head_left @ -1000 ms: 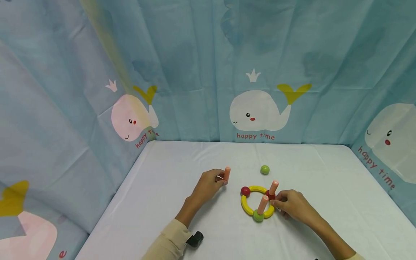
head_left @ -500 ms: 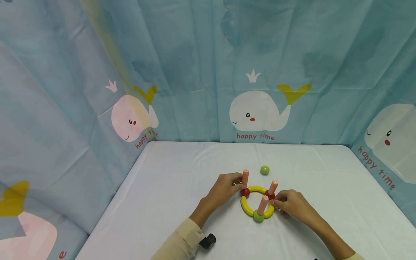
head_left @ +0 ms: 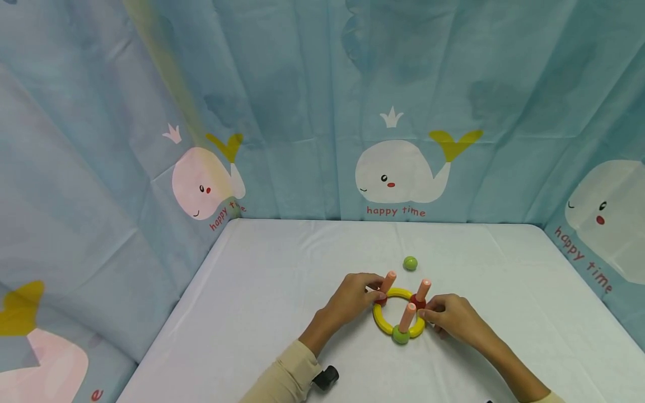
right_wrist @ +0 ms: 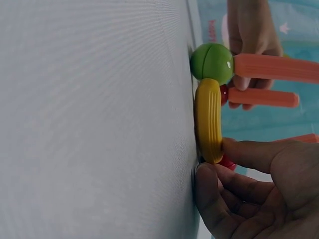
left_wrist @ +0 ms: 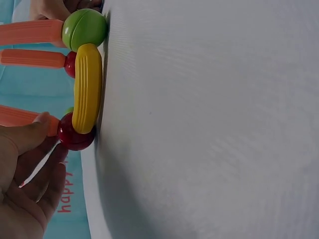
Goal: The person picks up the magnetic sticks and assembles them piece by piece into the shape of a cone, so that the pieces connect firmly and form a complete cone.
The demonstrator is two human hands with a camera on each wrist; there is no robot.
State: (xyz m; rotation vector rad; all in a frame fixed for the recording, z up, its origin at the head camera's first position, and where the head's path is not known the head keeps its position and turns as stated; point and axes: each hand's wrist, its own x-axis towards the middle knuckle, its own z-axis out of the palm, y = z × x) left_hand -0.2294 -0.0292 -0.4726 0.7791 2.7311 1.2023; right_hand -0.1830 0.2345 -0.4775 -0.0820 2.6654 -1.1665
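A ring of curved yellow pieces (head_left: 381, 322) joined by red and green balls lies on the white table. Orange sticks stand up from the front green ball (head_left: 401, 336) and the right red ball (head_left: 418, 303). My left hand (head_left: 355, 296) pinches a third orange stick (head_left: 388, 281), whose lower end meets the left red ball (left_wrist: 76, 133). At the ring's right side, my right hand (head_left: 456, 318) pinches a yellow curved piece (right_wrist: 209, 122) close to a red ball, thumb on top and fingers beneath.
A loose green ball (head_left: 410, 263) lies behind the ring. The white table (head_left: 282, 252) meets a blue whale-print curtain (head_left: 302, 168) at its back and sides. A black device (head_left: 326, 378) is on the left wrist.
My left hand has carried its orange stick rightward to the ring's left red ball, and the stick now leans slightly right. The right hand has kept its place on the ring.
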